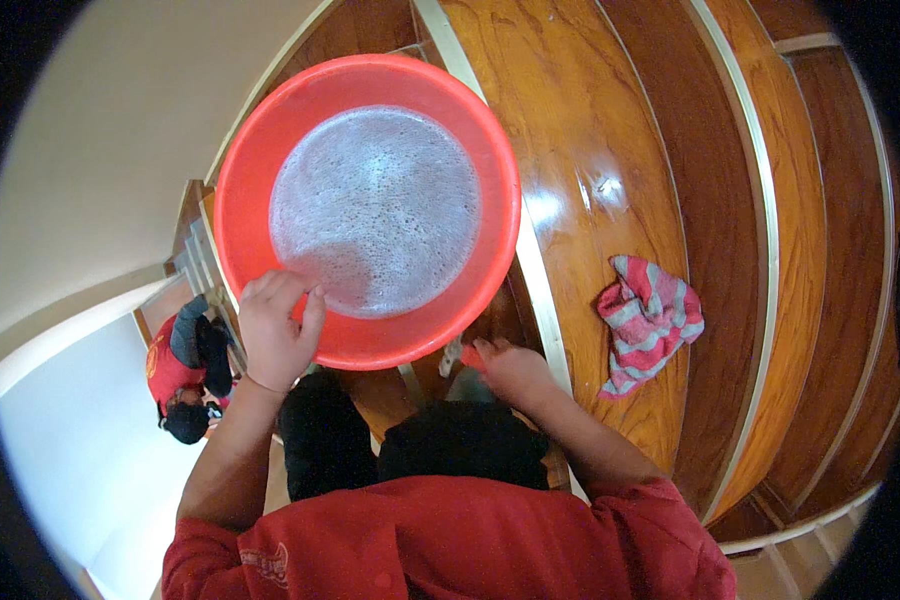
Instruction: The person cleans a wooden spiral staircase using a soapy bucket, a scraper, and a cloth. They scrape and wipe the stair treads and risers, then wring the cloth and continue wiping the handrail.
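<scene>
A round red plastic basin [495, 225] of foamy, soapy water [382, 202] stands before me on the wooden stairs. My left hand [279, 319] is over the basin's near left rim, with thumb and fingers curled; whether it grips anything is unclear. Beside the near right rim, my right hand [511, 367] has its fingers bent around a small red thing [472, 358], whose kind I cannot tell. A crumpled red, pink and grey striped cloth [649, 322] lies on the stair tread to the right, apart from both hands.
Wooden steps [720, 225] with light edge strips curve up the right side. A pale wall [105, 135] borders the left. Lower left, on stairs further off, another person [184, 360] in a red top is bent over. My dark-clad legs [465, 446] are below the basin.
</scene>
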Motion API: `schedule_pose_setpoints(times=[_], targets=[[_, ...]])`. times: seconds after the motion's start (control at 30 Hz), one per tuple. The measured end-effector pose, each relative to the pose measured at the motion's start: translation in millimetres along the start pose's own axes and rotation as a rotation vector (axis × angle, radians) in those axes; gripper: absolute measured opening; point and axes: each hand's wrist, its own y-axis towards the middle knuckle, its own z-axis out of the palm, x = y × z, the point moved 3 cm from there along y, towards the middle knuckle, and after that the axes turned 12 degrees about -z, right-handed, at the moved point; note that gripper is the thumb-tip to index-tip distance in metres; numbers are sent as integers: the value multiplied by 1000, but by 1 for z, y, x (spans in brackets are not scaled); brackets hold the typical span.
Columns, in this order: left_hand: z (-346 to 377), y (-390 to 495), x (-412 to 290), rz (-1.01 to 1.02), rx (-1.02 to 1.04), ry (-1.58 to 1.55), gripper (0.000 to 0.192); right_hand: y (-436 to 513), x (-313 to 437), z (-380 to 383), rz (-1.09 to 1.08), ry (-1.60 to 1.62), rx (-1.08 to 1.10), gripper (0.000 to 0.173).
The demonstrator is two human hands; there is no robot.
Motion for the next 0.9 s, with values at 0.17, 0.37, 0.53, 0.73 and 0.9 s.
schedule_pose_setpoints(times=[0.17, 0.37, 0.53, 0.73, 0.9], targets=[[-3, -3, 3, -1, 108, -3, 11, 40, 4, 14, -12, -33, -167, 37], [-3, -4, 6, -55, 173, -20, 14, 38, -4, 22, -3, -31, -148, 38], [0, -1, 0, -96, 160, -257, 10, 11, 13, -14, -297, -97, -661, 36], [-11, -3, -2, -112, 178, -281, 11, -103, -20, -86, -34, -288, -1164, 45], [-8, 3, -5, -117, 147, -440, 11, -127, -80, -75, 421, -507, -1089, 54]])
